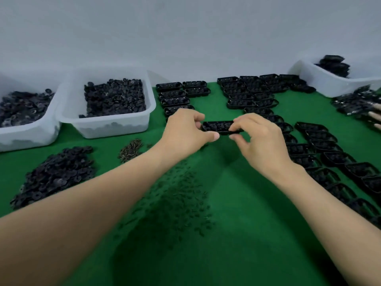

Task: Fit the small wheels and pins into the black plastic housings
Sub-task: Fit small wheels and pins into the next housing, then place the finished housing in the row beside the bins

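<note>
I am looking down along my forearms, and nearest to me, at six o'clock on the green mat point(247, 234), a loose scatter of small dark bits point(175, 203) is lying, too blurred for me to tell what they are. Out at eight o'clock a heap of black wheels point(55, 174) is sitting on the mat, and beyond it, toward the middle, a little pile of brownish pins point(131, 150) is lying. At the centre I am holding one black housing point(218, 127) level, its long side running across. My left hand point(185, 133) is pinching its left end, thumb on the near edge and fingers curled over the far one. My right hand point(261, 141) is gripping the right end, its fingertips bent round it. Whether the housing is clear of the mat I cannot tell. From three o'clock down toward five a long column of housings point(329, 153) is lying side by side. Past my hands, at eleven o'clock, short rows of housings point(175, 98) are lying, and at one o'clock a wider block of housings point(253, 89) is spreading back. At ten o'clock a middle tub point(111, 129) and, at nine, a left tub point(31, 137) are each holding more black wheels. At two o'clock a right tub point(321, 83) is holding stacked black parts. At the right edge another person's fingers point(376, 116) are showing beside a jumbled stack point(354, 102). At twelve a grey wall point(185, 34) is standing behind everything.
</note>
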`<state>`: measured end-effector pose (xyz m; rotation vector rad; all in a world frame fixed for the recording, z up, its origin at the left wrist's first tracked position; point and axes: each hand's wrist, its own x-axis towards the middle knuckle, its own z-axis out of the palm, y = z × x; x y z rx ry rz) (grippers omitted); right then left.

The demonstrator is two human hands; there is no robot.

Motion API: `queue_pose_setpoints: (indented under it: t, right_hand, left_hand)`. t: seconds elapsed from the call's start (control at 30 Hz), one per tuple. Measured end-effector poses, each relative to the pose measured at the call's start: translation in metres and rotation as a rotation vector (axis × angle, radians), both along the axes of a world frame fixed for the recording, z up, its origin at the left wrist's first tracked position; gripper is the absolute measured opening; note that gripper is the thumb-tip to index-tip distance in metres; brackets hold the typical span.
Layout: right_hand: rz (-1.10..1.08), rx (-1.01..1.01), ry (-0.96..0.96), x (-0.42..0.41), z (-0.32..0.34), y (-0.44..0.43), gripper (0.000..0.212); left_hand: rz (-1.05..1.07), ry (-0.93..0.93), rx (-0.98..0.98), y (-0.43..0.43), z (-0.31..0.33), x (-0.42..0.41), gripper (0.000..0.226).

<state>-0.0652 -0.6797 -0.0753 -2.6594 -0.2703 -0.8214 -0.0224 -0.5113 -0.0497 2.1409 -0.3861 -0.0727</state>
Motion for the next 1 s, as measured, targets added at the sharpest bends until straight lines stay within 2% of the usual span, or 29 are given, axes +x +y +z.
queue_pose_setpoints:
  t: [0.13,0.3,0.5,0.6,0.73,1.0]
  right_hand:
    - [-0.094,-0.028,0.072,0.057,-0.008,-0.023,0.011]
    - [-0.167,-0.090,0.195,0.116,-0.023,-0.026,0.013]
    - [-0.134,-0.040,0.297,0.157,-0.022,-0.015,0.008]
    - [-0.134,-0.018,0.336,0.167,-0.021,-0.010,0.038]
    - [-0.149,-0.008,0.343,0.177,-0.023,-0.009,0.012]
    - [-0.191,-0.026,0.364,0.179,-0.022,-0.007,0.021]
  left_hand:
    - [0.068,0.298,-0.232,-0.028,-0.005,0.030,0.062]
    - [0.095,0.470,-0.339,-0.053,-0.020,0.052,0.057]
    - [0.125,0.477,-0.365,-0.068,-0.025,0.073,0.061]
    - [0.095,0.498,-0.376,-0.070,-0.025,0.079,0.066]
    - [0.088,0.513,-0.367,-0.071,-0.022,0.086,0.067]
    - [0.078,0.480,-0.432,-0.065,-0.026,0.086,0.066]
